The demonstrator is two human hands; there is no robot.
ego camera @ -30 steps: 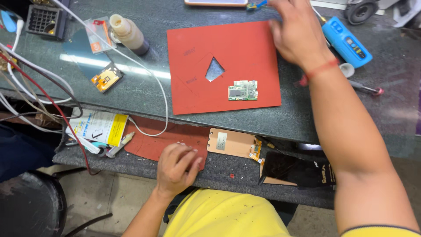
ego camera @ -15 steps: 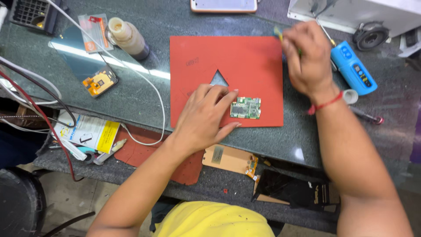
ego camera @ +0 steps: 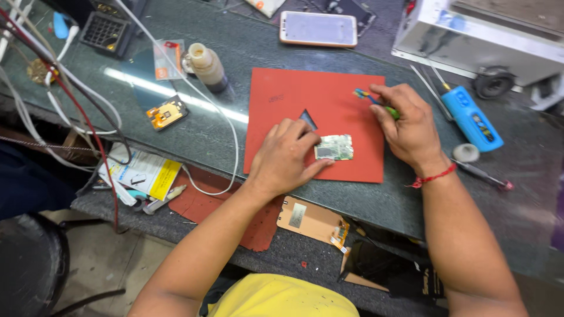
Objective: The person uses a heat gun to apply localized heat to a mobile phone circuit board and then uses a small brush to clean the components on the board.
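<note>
Nearest to the person, at the front edge of the bench [ego camera: 194,141], a tan phone part [ego camera: 309,221] lies on a dark red mat piece [ego camera: 205,202], set aside from the work. A little farther, the left hand [ego camera: 285,158] rests on the red mat [ego camera: 329,100] with its fingers bent down, and its fingertips press the left edge of the small circuit board [ego camera: 334,147], probably so that the board does not slide; the hand does not wrap around it. The board lies flat on the mat just below a triangular hole. The right hand [ego camera: 411,126] is closed around a thin tool with a green handle [ego camera: 376,103] (its tip is blue and yellow, but its kind is hard to tell), and the palm hides most of it. To the right lie a blue device [ego camera: 472,119] and a small white roll [ego camera: 466,152]. Farther away a phone [ego camera: 318,28] lies with the screen up, and a small bottle [ego camera: 207,66] stands at the left. The grey machine [ego camera: 482,35] at the back is cut off by the frame.
</note>
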